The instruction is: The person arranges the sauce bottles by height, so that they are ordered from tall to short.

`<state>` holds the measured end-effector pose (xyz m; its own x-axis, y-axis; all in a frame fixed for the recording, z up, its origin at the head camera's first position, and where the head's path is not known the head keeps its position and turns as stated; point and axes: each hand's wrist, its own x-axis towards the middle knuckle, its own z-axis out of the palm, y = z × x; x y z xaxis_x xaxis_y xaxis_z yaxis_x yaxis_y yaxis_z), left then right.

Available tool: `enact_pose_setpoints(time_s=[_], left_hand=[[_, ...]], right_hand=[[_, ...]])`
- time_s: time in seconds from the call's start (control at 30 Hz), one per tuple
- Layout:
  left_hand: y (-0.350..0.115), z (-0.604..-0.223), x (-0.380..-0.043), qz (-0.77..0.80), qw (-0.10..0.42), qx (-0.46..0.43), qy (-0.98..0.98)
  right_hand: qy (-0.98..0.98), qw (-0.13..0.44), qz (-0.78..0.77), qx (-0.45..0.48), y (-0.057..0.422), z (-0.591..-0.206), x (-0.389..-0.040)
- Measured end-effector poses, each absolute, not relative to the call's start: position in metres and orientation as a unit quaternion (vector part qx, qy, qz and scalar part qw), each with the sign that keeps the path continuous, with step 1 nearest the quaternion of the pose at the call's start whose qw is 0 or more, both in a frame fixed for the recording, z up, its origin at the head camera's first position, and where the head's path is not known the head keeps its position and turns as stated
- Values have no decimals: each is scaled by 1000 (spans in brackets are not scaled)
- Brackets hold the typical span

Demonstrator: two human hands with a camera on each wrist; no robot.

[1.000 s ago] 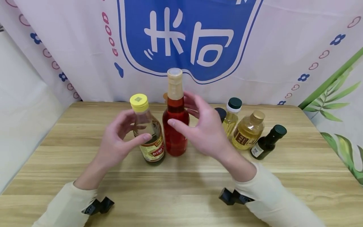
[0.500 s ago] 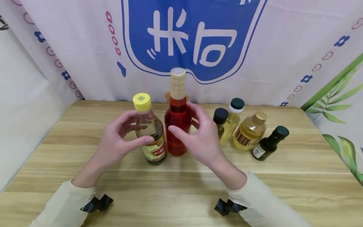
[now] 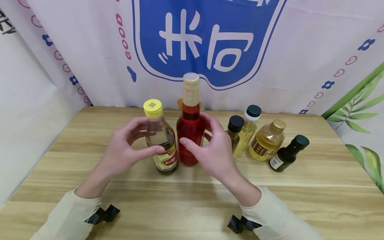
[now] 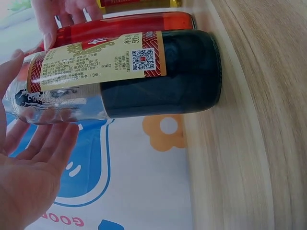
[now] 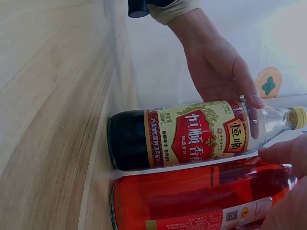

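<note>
A vinegar bottle (image 3: 166, 158) with a yellow cap and a cream-and-red label stands upright on the table. My left hand (image 3: 121, 148) curves round its left side, thumb on the front near the label and fingers behind the glass. Directly beside it, to the right, stands a taller bottle of red liquid (image 3: 186, 128) with a pale gold neck wrap. My right hand (image 3: 216, 154) is round that one from the right, thumb across its front and fingertips hidden behind. In the right wrist view the vinegar bottle (image 5: 192, 136) and the red bottle (image 5: 192, 196) stand close together, bases at the table.
To the right stand a black-capped bottle (image 3: 236, 125), a green-capped oil bottle (image 3: 247, 133), a round gold-capped oil bottle (image 3: 267, 141) and a small dark bottle (image 3: 288, 154). A printed cloth (image 3: 102, 66) hangs along the back edge of the wooden table (image 3: 168, 206).
My right hand has come down and closer round the red bottle. The left hand keeps its place at the vinegar bottle. The head view has shifted slightly; both bottles stay standing.
</note>
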<state>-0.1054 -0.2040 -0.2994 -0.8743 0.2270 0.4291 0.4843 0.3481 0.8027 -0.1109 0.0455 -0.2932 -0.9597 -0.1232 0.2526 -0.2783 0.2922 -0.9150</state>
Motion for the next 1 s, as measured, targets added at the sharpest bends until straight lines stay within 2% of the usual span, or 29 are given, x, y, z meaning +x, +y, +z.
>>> enact_pose_setpoints(time_s=[0.5,1.0], left_hand=[[-204,-299,-104,-518,130,-221,-816],[-204,-298,-105,-520,128,-231,-813]], right_hand=[[-795,83,589,120,43,-298,-110],[-792,70,595,117,42,-301,-112]])
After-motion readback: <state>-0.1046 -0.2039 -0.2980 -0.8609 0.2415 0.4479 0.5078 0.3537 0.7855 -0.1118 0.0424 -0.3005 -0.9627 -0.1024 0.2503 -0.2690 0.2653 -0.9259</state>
